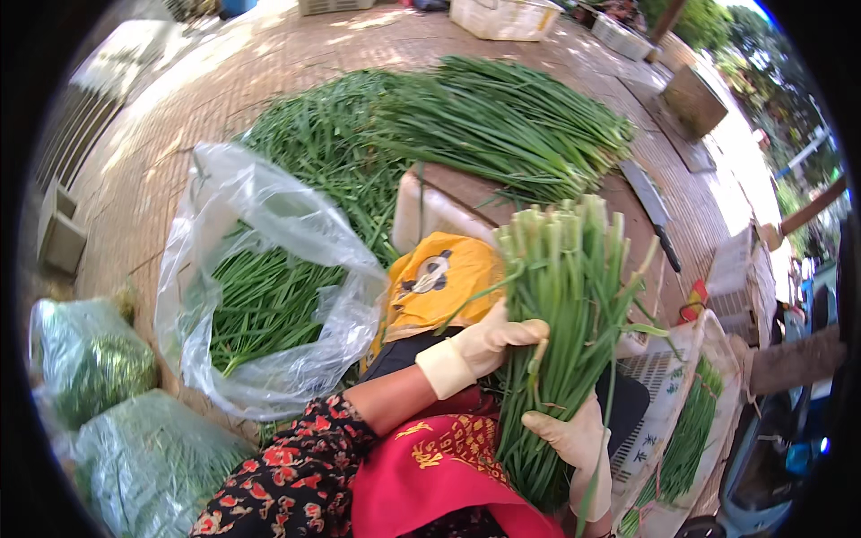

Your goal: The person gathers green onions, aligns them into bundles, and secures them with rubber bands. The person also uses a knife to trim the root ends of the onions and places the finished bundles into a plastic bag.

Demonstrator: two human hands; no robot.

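Both my hands wear pale rubber gloves and hold one thick bundle of green garlic chives [562, 302] with its pale cut ends up. My left hand [494, 339] grips the bundle from its left side at mid height, with the thumb across the stems. Lower down, my right hand [578, 444] clasps it from the right; some of its fingers are hidden behind the leaves. Beyond the bundle, a large heap of chives [498, 128] lies on and past a board. A knife with a black handle [649, 208] rests at the board's right edge.
An open clear plastic bag [363, 269] holding greens stands at the left. Two filled bags [101, 363] sit at the lower left. A white plastic crate [629, 450] with tied chives is at the right. A white foam box [504, 19] stands at the back.
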